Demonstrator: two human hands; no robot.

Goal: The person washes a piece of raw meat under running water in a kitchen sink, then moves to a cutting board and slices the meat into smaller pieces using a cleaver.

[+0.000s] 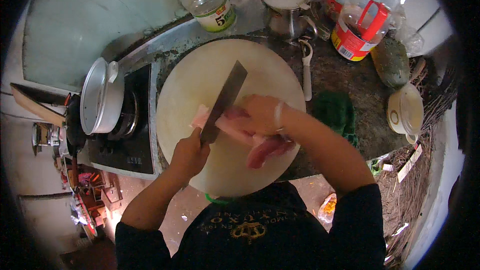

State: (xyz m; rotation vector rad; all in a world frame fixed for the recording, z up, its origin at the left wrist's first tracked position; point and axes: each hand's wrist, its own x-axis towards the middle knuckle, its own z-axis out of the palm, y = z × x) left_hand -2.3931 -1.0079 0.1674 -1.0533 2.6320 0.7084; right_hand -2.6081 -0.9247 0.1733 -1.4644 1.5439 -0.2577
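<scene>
My left hand grips the handle of a cleaver, whose blade points up and away from me. The blade lies across a piece of raw meat with a pale, fatty part and a darker red part. On its left side a pale end of the meat shows. My right hand presses on the meat to the right of the blade, its fingers partly blurred. A red lobe of the meat hangs out below that hand. All of this rests on a round, pale chopping board.
Left of the board, an aluminium pot stands on a black gas hob. Behind are a plastic bottle and a steel kettle. Rightward lie a peeler, a red-handled jug, a green cloth and an enamel mug.
</scene>
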